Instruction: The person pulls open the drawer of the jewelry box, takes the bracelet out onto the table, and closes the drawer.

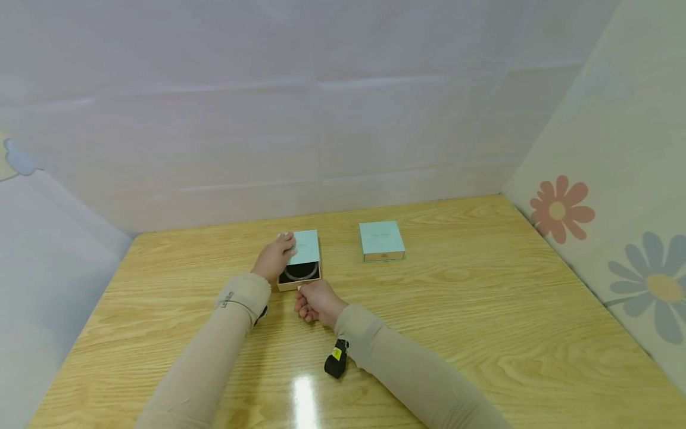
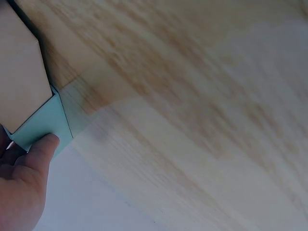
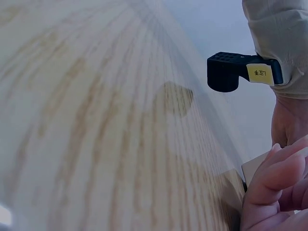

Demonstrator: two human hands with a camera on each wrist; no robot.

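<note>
A light-green box (image 1: 305, 247) lies on the table with its drawer (image 1: 288, 286) pulled partway out toward me. A ring-shaped bangle (image 1: 301, 277) sits on the drawer's black lining, partly covered by the sleeve. My left hand (image 1: 274, 256) grips the sleeve from the left side; in the left wrist view its thumb presses the green side (image 2: 45, 122). At the drawer's front edge, my right hand (image 1: 320, 302) has curled fingers and pinches the drawer front. The right wrist view shows those curled fingers (image 3: 269, 185) close up, and the pinch point is hidden there.
A second light-green box (image 1: 382, 238), closed, lies to the right on the wooden table (image 1: 455, 322). Behind the table stands a pale wall (image 1: 321, 131), and a flower-printed wall (image 1: 616, 179) runs along the right. Each wrist carries a black camera (image 1: 336, 358).
</note>
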